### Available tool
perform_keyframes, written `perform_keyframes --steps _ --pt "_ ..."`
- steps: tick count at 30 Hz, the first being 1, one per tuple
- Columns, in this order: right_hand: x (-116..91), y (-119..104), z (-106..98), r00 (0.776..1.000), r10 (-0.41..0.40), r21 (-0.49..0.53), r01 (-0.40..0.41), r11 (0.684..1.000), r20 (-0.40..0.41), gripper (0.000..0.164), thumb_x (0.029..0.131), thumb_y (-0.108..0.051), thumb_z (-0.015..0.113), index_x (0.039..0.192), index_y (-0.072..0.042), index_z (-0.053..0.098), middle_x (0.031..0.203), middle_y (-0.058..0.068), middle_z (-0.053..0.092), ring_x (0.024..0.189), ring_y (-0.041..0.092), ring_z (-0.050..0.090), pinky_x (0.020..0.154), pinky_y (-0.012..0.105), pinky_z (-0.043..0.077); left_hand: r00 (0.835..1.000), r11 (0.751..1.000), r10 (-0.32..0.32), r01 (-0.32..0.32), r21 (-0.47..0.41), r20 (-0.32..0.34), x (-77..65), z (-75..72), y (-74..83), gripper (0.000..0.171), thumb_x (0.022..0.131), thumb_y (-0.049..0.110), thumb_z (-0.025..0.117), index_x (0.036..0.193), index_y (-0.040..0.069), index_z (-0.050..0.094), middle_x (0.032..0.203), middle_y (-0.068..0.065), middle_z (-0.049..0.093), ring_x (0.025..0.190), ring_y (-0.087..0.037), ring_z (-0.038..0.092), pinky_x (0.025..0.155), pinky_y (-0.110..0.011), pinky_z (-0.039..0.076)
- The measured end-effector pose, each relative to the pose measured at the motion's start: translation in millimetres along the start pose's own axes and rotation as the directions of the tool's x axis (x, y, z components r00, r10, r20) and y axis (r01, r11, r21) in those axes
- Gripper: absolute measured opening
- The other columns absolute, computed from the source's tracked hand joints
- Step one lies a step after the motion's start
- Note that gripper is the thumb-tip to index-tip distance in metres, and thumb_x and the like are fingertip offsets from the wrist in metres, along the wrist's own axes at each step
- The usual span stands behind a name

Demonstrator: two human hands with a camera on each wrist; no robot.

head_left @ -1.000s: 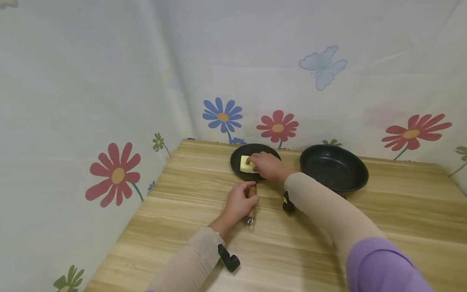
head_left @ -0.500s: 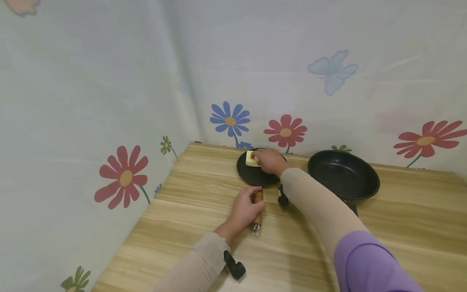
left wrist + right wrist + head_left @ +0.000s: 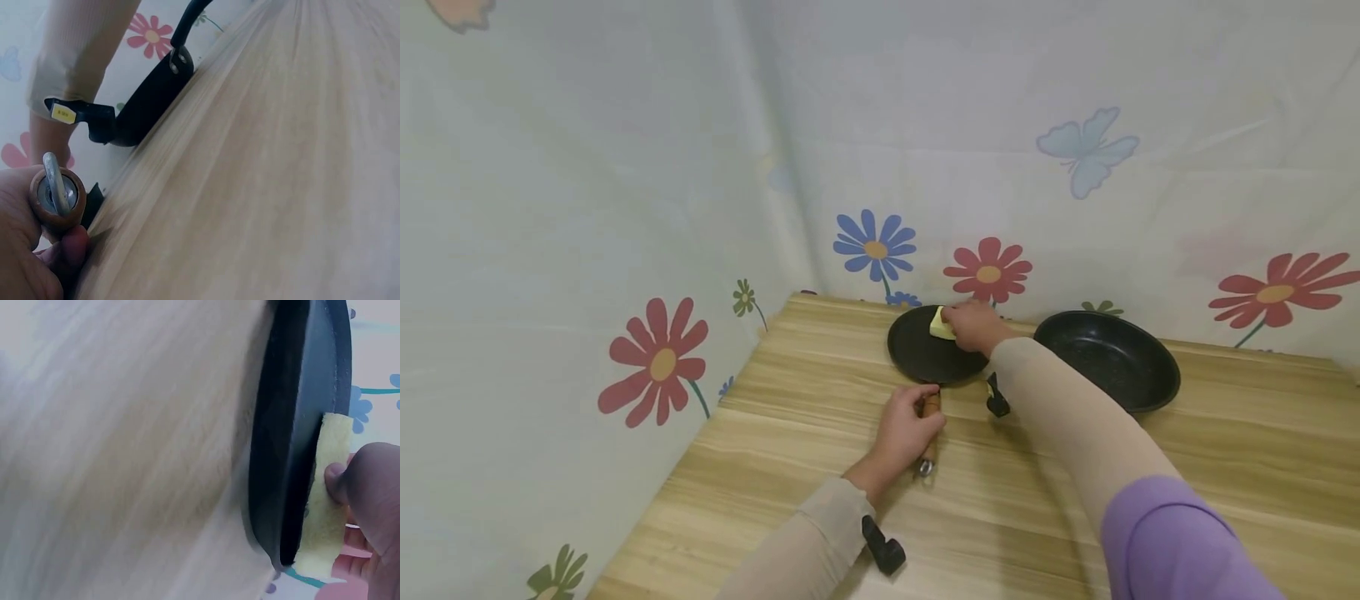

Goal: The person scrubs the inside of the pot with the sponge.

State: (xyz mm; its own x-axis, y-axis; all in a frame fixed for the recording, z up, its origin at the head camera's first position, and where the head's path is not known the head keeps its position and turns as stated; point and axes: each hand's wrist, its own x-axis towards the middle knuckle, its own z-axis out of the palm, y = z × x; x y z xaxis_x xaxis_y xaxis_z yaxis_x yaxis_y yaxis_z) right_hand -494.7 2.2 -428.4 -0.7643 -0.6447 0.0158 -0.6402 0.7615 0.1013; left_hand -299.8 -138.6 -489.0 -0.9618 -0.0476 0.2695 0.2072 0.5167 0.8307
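Observation:
A small, shallow black frying pan [image 3: 925,354] lies near the table's back edge. Its brown wooden handle [image 3: 930,408], with a metal hanging ring at the end, points toward me. My left hand [image 3: 904,429] grips that handle; the left wrist view shows thumb and fingers around the wood [image 3: 74,215]. Inside the pan, toward its far right side, my right hand [image 3: 976,325] holds a pale yellow sponge [image 3: 942,325]. In the right wrist view the thumb presses on the sponge [image 3: 325,506], which rests against the pan's inner surface [image 3: 319,375].
A larger, deeper black frying pan [image 3: 1108,354] stands to the right, partly behind the right forearm. Its dark handle [image 3: 187,25] shows in the left wrist view. A flower-printed curtain [image 3: 880,150] hangs behind and left of the wooden table [image 3: 775,400].
The sponge in my right hand has moved across the small pan, first toward the back, then right. My left hand keeps its grip on the handle. The head view has shifted slightly.

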Motion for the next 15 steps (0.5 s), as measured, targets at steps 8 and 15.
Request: perform_keyframes --steps 8,15 --pt "-14 13 -9 1.0 -0.006 -0.11 0.006 0.994 -0.002 0.016 0.087 -0.009 0.073 0.102 -0.01 0.068 0.097 0.011 0.071 0.101 0.035 0.057 0.088 0.051 0.045 1.0 1.0 0.0 0.0 0.009 0.005 1.3 -0.1 -1.5 0.047 0.074 0.011 0.068 0.121 0.006 0.073 0.103 -0.01 0.062 0.093 -0.019 0.056 0.082 -0.033 0.047" --pt "-23 20 -13 0.999 -0.035 -0.116 0.033 0.993 -0.012 0.021 0.088 -0.007 0.072 0.108 -0.01 0.069 0.104 0.013 0.07 0.114 0.038 0.056 0.096 0.054 0.042 1.0 1.0 -0.024 0.024 0.005 0.016 2.9 0.7 -3.3 0.048 0.074 0.012 0.07 0.122 0.009 0.072 0.107 -0.01 0.063 0.095 -0.02 0.057 0.085 -0.034 0.048"
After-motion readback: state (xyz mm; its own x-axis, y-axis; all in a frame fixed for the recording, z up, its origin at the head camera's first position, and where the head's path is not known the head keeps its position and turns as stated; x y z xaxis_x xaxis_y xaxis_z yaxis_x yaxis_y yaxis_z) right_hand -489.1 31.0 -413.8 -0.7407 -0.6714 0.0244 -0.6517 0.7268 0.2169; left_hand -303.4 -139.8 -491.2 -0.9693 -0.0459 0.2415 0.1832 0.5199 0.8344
